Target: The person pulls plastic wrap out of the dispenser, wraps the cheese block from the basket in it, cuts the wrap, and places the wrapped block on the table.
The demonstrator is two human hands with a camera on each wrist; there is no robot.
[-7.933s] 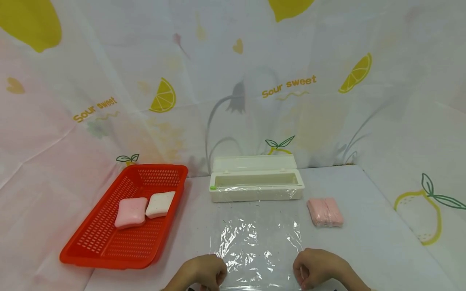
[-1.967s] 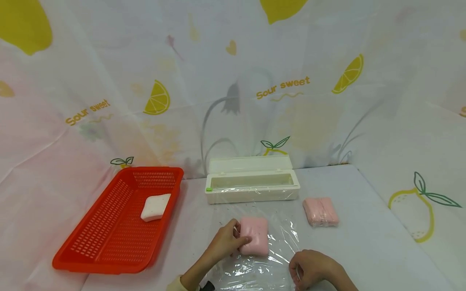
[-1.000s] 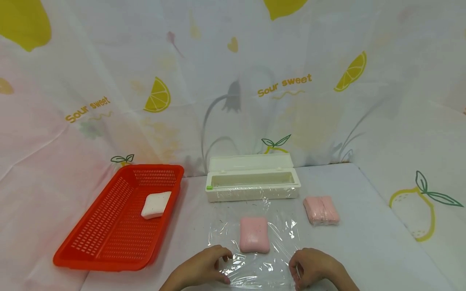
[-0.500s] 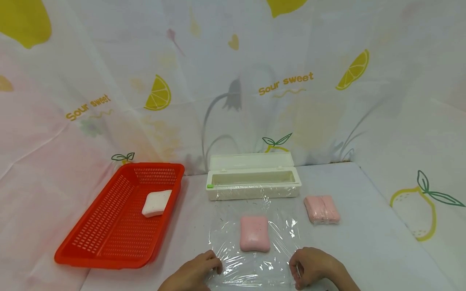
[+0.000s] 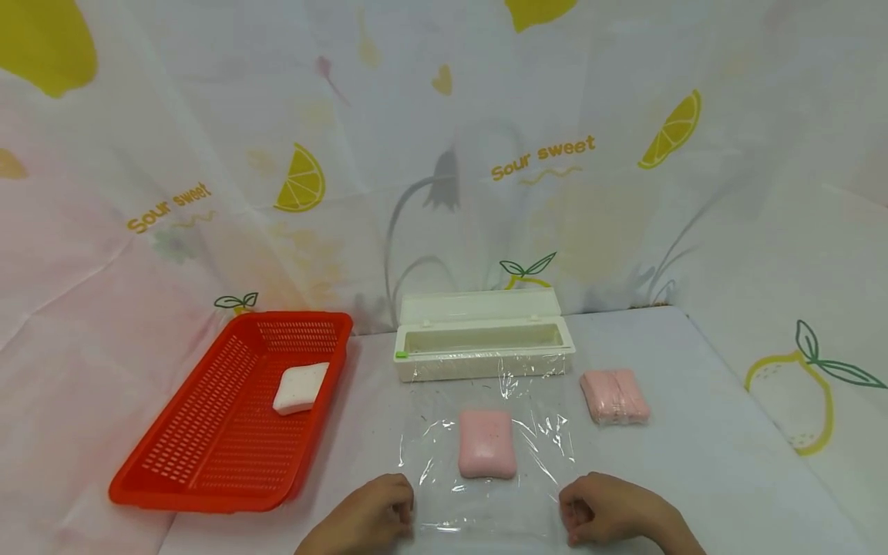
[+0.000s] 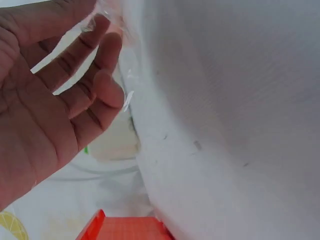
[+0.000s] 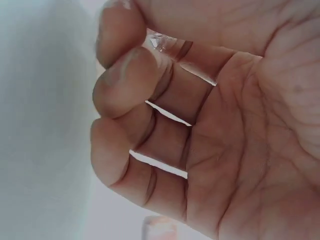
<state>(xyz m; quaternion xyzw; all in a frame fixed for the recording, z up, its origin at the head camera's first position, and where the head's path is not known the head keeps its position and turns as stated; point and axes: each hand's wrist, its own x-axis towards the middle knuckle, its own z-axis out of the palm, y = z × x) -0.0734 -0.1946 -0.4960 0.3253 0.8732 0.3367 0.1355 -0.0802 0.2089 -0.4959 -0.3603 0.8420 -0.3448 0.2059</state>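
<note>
A pink bar of soap (image 5: 487,445) lies on a sheet of cling film (image 5: 458,509) that stretches toward me from a white dispenser box (image 5: 486,366). My left hand (image 5: 368,515) pinches the film's near left corner; in the left wrist view, film (image 6: 112,11) shows at the fingertips of that hand (image 6: 50,105). At the near right corner, my right hand (image 5: 613,510) pinches the film between curled fingers. The right wrist view shows that hand (image 7: 195,125) with its fingers bent, and only a small glint of film. Neither hand touches the soap.
A red basket (image 5: 119,493) stands at the left with a white bar of soap (image 5: 301,388) inside. To the right of the dispenser lies a pink soap wrapped in film (image 5: 614,396). The dispenser's lid (image 5: 479,306) is raised. A printed curtain (image 5: 444,100) hangs behind the table.
The pink soap has gone from the basket onto the film. My left hand has let go of it and come back to the film's left corner, while my right hand has stayed at the right.
</note>
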